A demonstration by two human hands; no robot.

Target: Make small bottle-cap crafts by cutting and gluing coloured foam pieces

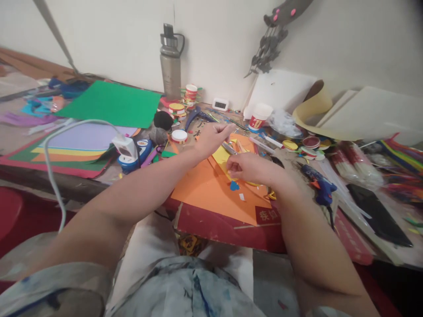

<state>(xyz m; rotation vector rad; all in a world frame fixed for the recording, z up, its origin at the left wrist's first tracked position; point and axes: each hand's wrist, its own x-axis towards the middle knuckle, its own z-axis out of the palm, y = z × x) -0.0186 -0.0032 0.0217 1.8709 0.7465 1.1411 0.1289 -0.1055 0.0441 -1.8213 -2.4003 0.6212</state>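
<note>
My left hand (pixel 213 137) is raised over the orange paper sheet (pixel 211 187), its fingers curled and pinched together; what they pinch is too small to make out. My right hand (pixel 249 169) rests lower, fingers closed on a yellow paper piece (pixel 222 157) that lies on the orange sheet. A small blue paper shape (pixel 234 186) and white scraps lie just below my right hand. A thin grey tool (pixel 228 148), perhaps a craft knife, lies between my hands.
A blue glue gun (pixel 319 185) lies to the right. A white adapter with cable (pixel 124 147) and coloured paper sheets (pixel 112 103) fill the left. A metal bottle (pixel 170 66), small glue pots (pixel 179 136) and a white cup (pixel 259 118) stand behind.
</note>
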